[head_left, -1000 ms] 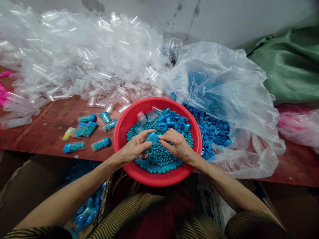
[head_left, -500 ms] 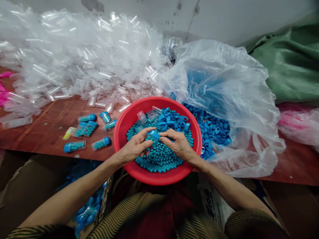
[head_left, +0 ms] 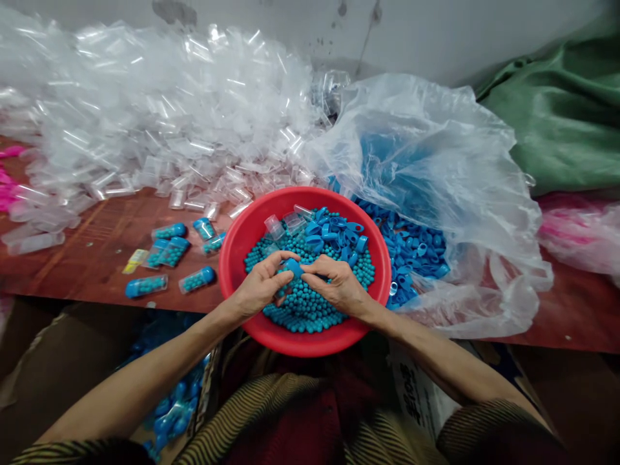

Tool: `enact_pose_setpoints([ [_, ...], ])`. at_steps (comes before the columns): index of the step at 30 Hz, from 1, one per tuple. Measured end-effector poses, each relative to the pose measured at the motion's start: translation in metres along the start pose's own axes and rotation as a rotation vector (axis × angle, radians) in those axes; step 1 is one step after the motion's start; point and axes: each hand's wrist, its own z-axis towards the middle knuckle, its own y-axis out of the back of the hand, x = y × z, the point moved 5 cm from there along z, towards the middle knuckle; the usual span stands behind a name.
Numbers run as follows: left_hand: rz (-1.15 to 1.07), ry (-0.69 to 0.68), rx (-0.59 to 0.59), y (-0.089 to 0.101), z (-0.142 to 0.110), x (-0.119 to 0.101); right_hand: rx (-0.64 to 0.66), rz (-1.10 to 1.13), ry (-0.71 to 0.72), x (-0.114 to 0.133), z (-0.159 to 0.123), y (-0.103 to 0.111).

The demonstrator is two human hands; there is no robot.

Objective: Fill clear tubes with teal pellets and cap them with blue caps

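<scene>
As both hands (head_left: 300, 284) pinch it, blue-capped vial (head_left: 292, 267), bead-filled

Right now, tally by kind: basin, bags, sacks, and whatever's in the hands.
red basin: 1
clear bag of blue caps: 1
pink bag: 1
green sack: 1
blue-capped tube, pinched by left hand and right hand: 1
Total: 5

left hand (head_left: 259, 287) and right hand (head_left: 338, 284) fingertips meeting, forearms converging
</scene>
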Motion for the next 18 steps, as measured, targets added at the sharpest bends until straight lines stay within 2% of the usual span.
enact_pose_setpoints([
  [3,0.044,-0.042,-0.027,0.003,0.001,-0.001,0.069,0.063,-0.065,-0.003,0.003,0.002],
  [6,0.101,-0.054,0.009,0.003,0.003,-0.003,0.188,0.291,-0.252,-0.015,0.009,0.007],
  [9,0.134,-0.079,0.055,0.001,0.006,-0.007,0.145,0.469,-0.446,-0.027,0.016,0.013],
  [11,0.159,-0.094,0.056,0.0,0.008,-0.011,0.094,0.492,-0.482,-0.029,0.021,0.013],
  [14,0.201,-0.089,0.012,-0.002,0.008,-0.012,0.081,0.305,-0.335,-0.018,0.029,0.011],
  [18,0.192,-0.08,-0.061,-0.003,0.004,-0.006,0.188,-0.195,-0.064,0.005,0.026,0.006],
])
